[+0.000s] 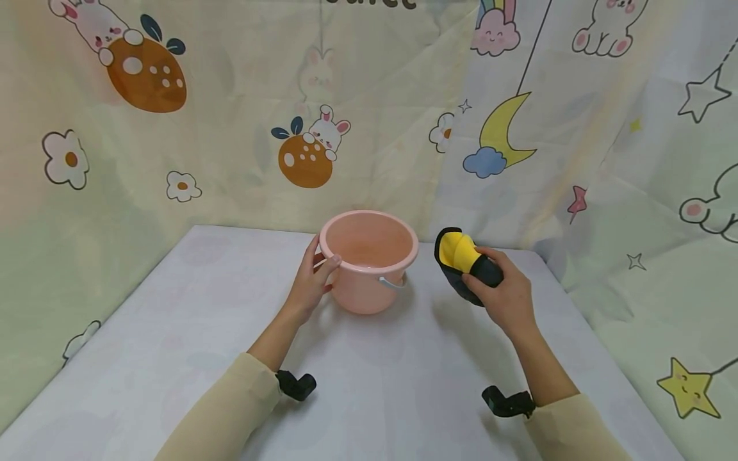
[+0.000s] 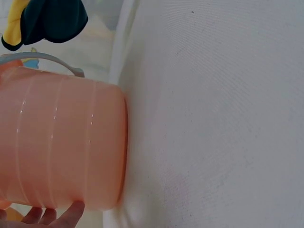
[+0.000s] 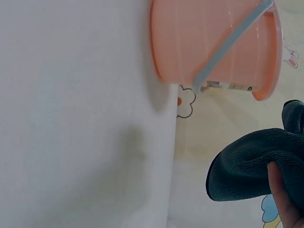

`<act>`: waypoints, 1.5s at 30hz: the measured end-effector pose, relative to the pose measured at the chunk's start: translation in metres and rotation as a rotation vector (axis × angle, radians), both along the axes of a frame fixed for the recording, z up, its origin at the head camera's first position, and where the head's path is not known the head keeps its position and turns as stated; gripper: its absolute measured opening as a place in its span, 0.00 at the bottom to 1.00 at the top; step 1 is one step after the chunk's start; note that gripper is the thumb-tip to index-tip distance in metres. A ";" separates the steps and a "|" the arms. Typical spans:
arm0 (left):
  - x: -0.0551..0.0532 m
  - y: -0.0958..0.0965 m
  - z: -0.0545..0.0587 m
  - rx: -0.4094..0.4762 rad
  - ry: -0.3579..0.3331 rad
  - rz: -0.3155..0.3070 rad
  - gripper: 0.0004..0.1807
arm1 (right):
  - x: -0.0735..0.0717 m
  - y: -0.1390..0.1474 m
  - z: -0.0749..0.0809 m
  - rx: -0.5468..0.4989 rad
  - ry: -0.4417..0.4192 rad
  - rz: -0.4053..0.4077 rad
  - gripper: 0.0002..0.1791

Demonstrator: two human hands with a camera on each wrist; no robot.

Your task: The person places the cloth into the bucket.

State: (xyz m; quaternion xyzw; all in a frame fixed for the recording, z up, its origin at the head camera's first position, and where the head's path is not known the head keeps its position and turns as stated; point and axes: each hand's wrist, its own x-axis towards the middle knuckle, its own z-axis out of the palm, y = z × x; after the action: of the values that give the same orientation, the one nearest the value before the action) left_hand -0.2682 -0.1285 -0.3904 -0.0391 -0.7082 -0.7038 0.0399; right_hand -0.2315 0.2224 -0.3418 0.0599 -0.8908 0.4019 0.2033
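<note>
A pink plastic bucket [image 1: 369, 291] stands upright toward the back of the table, its grey handle [image 1: 393, 282] hanging down at the front right. My left hand [image 1: 309, 282] holds the bucket's left side, thumb at the rim and fingers along the outer wall; in the left wrist view, the fingertips [image 2: 71, 213] touch that wall. To the right of the bucket, my right hand [image 1: 507, 291] grips a folded cleaning cloth [image 1: 458, 253], yellow on one face and dark grey on the other, with black edging. The cloth is held above the table, apart from the bucket.
The white table [image 1: 369, 384] ends just behind the bucket. A patterned fabric backdrop [image 1: 242, 160] with cartoon rabbits, flowers and stars rises behind and at both sides. A black wrist camera [image 1: 296, 386] sits on the left wrist, another wrist camera [image 1: 507, 403] on the right.
</note>
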 end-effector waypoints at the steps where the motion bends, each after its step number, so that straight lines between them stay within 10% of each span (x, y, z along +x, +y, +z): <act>1: 0.000 0.000 0.000 0.000 0.000 0.002 0.44 | -0.001 0.000 0.001 -0.005 0.005 -0.001 0.30; 45: 0.001 0.001 0.002 0.044 -0.006 -0.021 0.44 | -0.008 -0.040 0.048 -0.140 0.087 0.157 0.30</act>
State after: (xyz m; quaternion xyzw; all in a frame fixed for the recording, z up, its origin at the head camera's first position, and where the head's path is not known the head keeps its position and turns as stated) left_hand -0.2669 -0.1279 -0.3886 -0.0433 -0.6923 -0.7197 0.0311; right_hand -0.2398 0.1823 -0.2934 0.1328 -0.8435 0.4746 0.2133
